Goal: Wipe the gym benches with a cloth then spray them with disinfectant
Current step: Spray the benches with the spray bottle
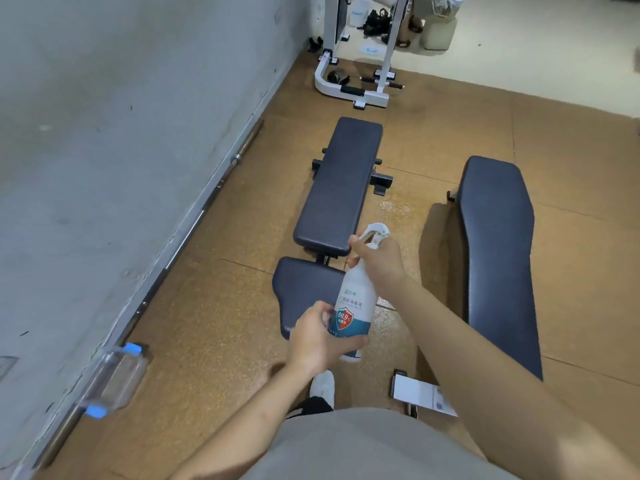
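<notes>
Spraying stage, to judge by the tool in hand. Holds the spray bottle (353,306) upright over the near right edge of the left bench (341,188), above its seat pad (304,292). Wraps the left grip (318,341) round the bottle's lower body, fingers curled across the label, probably to carry the weight and keep it steady. Closes the right grip (377,261) on the neck just under the trigger head, forefinger up near the trigger, nozzle turned far and left toward the back pad (349,143); likely aimed that way for a pass along the padding. No telling of any squeeze yet. Leaves the right bench (498,258) well apart, touched by neither grip. Shows no cloth anywhere, so wiping judged either finished or out of view.

White opaque bottle walls, so no reading of the fill level. Near left, tucked against the wall beside a barbell (194,233), a clear plastic box (116,379) with blue clips, nothing made out inside. Between the benches, a wet-looking patch (391,206) on the floor.
</notes>
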